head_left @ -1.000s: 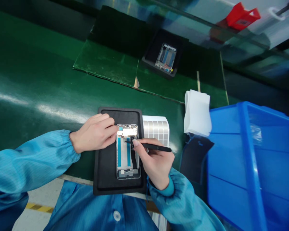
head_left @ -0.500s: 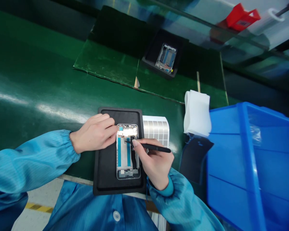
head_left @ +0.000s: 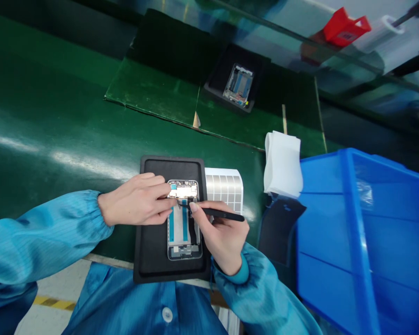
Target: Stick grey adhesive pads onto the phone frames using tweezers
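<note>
At near edge of worktop (head_left: pixel 73 130), phone (head_left: pixel 178 228) laid in tray (head_left: pixel 150 251). Tweezers (head_left: pixel 225 214) gripped in right hand (head_left: pixel 226 237); left hand (head_left: pixel 138 200) curled at phone, hold unclear. Phone best steadied, tweezers kept shallow.

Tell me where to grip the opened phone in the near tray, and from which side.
Grip the opened phone by both long edges near its lower end, probably best from the wearer's side. It lies flat in the black tray with its inside exposed, so the edges look safer; the left hand and the slim black tool crowd the upper half.
</note>
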{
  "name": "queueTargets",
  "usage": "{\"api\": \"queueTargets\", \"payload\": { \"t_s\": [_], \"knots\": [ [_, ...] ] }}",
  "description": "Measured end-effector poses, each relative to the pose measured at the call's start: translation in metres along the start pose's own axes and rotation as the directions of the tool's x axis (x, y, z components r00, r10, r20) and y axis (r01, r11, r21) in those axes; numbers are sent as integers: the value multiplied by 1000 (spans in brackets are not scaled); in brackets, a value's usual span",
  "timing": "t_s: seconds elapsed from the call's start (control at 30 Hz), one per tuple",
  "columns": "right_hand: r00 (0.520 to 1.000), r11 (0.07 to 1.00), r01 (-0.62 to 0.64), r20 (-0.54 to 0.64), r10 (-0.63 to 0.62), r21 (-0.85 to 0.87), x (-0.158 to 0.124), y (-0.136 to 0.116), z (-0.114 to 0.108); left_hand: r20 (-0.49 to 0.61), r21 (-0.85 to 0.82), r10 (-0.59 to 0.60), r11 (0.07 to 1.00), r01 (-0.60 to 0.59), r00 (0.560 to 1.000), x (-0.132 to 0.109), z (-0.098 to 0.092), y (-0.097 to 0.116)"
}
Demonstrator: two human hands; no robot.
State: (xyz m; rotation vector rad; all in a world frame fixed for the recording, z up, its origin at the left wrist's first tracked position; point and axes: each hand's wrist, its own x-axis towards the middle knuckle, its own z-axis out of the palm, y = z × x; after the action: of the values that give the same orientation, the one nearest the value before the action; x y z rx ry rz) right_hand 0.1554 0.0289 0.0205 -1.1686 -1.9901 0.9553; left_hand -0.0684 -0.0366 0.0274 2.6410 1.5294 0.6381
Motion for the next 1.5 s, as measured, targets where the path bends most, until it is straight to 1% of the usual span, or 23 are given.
{"api": "queueTargets", "payload": {
  "t_s": [0.27,0.43,0.53,0.67,0.83,1.0,1.03,1.2,1.3,1.4,1.5],
  "knots": [
    [1000,1000,25,-2,-25,-6,0,-2,1,106,45,17,999,-22,994,0,-2,2],
    [997,997,81,-1,-81,-18,0,-7,1,112,60,26,998,-33,993,1,-4,4],
    [996,996,86,-18,-86,-4,-1,-6,0,102,60,33,997,-39,994,1,-5,4],
    [996,998,63,-68,-61,29,0,-3,0,120,74,36,996,-45,992,1,-4,5],
    [996,993,16,-87,-6,116,0,2,4,213,91,-2,996,-18,977,2,-4,8],
    [992,978,-69,-91,88,199,2,8,8,253,23,71,997,-79,965,2,-11,6],
    [991,974,-78,-92,100,214,3,8,8,252,24,70,997,-79,965,1,-11,6],
    [988,957,-110,-74,134,270,4,12,11,202,140,-51,990,23,978,-4,-11,13],
    [987,947,-126,-63,151,297,4,14,12,187,213,-87,976,46,979,-7,-10,21],
    [986,938,-132,-51,156,321,5,16,13,194,259,-115,964,62,974,-8,-10,29],
    [986,926,-146,-22,164,348,7,17,15,224,256,-147,963,88,963,-6,-10,33]
  ]
}}
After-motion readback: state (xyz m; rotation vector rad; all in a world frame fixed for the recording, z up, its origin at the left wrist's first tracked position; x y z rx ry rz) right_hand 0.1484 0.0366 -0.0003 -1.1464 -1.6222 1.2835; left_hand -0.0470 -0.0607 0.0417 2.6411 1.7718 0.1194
